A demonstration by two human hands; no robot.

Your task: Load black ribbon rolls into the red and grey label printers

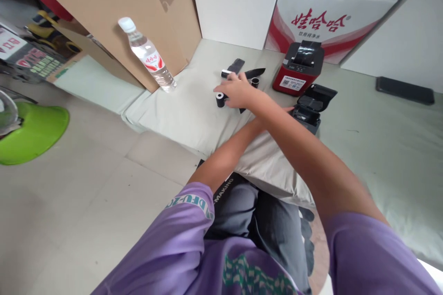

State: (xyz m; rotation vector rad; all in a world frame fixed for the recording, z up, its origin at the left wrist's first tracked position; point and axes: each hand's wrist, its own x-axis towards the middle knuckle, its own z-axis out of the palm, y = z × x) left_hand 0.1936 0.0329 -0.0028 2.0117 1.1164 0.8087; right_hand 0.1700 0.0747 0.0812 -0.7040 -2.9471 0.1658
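The right hand [237, 92] reaches across the left arm, fingers loosely spread over a black roll [220, 99] at its fingertips. The left hand lies hidden beneath, beside the black printer [311, 106]; its grip cannot be told.

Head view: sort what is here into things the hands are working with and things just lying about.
In hand:
right hand reaching across onto the small rolls
left hand, mostly hidden, at the open black printer
black strips beside the rolls

Lying about:
red printer
water bottle
cardboard sheet
green hat
white boxes
dark flat object
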